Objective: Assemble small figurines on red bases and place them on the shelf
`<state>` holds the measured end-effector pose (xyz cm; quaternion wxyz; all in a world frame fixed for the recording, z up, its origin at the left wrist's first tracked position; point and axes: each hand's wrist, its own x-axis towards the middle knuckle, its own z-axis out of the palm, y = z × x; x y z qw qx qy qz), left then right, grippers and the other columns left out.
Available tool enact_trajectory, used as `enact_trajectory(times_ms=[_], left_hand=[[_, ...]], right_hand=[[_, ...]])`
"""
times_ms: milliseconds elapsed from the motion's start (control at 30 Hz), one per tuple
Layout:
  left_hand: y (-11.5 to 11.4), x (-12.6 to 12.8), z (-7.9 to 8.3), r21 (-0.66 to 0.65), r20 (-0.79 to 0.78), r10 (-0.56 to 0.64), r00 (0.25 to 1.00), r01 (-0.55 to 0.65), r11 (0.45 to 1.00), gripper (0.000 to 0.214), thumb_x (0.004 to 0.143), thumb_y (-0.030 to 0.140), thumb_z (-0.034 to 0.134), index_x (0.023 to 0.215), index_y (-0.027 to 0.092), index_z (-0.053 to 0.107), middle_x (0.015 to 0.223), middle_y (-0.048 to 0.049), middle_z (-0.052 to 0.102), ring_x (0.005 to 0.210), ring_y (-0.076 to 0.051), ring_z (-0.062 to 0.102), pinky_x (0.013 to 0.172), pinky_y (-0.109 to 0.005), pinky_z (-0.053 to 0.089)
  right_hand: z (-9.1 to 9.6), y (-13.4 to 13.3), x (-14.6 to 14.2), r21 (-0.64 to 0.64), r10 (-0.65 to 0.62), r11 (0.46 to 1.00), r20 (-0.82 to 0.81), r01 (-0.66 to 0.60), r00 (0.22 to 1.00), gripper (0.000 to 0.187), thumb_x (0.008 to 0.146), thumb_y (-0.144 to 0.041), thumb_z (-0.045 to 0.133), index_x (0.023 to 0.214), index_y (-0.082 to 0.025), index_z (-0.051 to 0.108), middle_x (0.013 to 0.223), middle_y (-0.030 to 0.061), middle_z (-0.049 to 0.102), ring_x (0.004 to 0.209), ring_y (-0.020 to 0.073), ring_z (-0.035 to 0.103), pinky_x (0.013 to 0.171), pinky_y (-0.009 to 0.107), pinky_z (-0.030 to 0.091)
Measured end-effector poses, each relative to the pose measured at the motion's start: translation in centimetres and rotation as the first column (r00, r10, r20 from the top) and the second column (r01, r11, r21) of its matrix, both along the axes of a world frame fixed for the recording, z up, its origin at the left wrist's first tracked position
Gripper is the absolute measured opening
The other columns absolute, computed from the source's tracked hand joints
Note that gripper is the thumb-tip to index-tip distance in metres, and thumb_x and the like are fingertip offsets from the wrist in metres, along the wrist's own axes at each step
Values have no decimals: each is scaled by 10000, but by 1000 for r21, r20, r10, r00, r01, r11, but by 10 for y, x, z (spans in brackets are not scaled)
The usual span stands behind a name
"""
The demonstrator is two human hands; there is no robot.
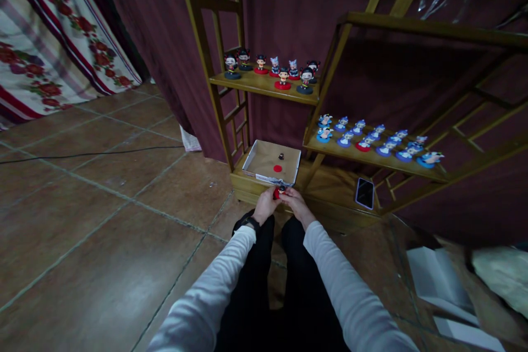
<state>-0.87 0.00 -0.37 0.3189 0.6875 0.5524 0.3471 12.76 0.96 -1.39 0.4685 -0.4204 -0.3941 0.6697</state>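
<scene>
My left hand (266, 203) and my right hand (295, 202) meet in front of me, just below a cardboard box (289, 176). Both pinch a small figurine with a red base (279, 192) between their fingers. Inside the box lie a loose red disc (278, 168) and a small dark piece (281, 156). The box sits on the lowest board of a wooden shelf unit (264, 86).
Several red- and dark-based figurines (282, 78) stand on the upper shelf, several blue ones (385, 148) on the right shelf (371, 157). A phone (365, 193) lies on the bottom board. White boxes (441, 278) sit on the floor at right. A cable (91, 154) crosses the tiled floor.
</scene>
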Motion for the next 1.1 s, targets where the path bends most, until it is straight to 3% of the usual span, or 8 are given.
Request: enact_trajectory(times_ms=[300,567,800,933,1100], left_hand=[[0,1,0,-38,102,41,994,-38,999,461,633,152,675,1085,177,589,849,-40,666,780,-174,601,752,-281,453],[1,3,-5,-88,227,69,971,-50,995,477,593,107,689,1055,181,598,897,-39,669,805,-172,602,772,-292,462],[10,2,-16,-115,411,78,908,-33,993,511,571,75,690,1066,151,586,879,-54,667,772,-153,599,792,-306,467],[14,1,-18,-133,511,40,859,33,991,528,565,74,689,1077,133,576,873,-55,662,762,-147,596,789,-309,468],[10,-1,-12,-174,587,-10,810,138,975,540,568,93,701,1092,122,574,826,-37,659,762,-138,596,778,-287,463]], right_hand=[[0,-1,-1,-6,-42,999,48,42,998,425,544,-265,740,946,-235,604,919,20,667,852,199,611,740,320,475],[-3,1,0,23,-41,999,74,39,996,434,531,-247,745,945,-226,614,899,24,669,848,202,613,751,329,480],[-1,1,0,-27,-30,999,-40,29,999,403,576,-275,736,957,-213,619,964,43,678,886,197,631,800,338,487],[1,0,4,-81,-39,996,-76,33,996,330,671,-336,683,968,-211,616,949,59,691,882,200,648,809,375,496],[-2,1,4,-103,-49,994,-55,43,997,272,652,-317,701,881,-193,624,904,60,701,842,200,660,809,388,504]])
